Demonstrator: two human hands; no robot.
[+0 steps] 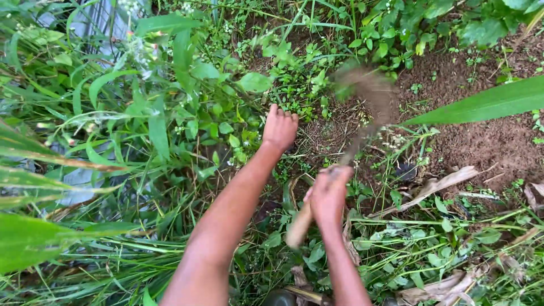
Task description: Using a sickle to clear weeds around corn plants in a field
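On the left we see thick weeds (158, 124), tall and uncut, crowding the view; farther right the soil (481, 141) is bare and brown, with cut stalks and dry leaves lying along its near edge. So we judge the clearing to be partly done: the right-hand ground is open, while the green patch on the left and the low plants at the top are yet to be worked.

Our left hand (279, 129) reaches forward with the arm nearly straight, back of the hand up, fingers bent down into the plants. We cannot tell whether it has a stem pinched or only presses the growth aside.

Our right hand (328, 195) is nearer to us, closed in a fist round the wooden handle of a hoe (362, 107). The handle's butt sticks out below the fist; the shaft runs up and to the right, and its head is a brown blur above the edge of the bare soil, between the weeds and the cleared ground.
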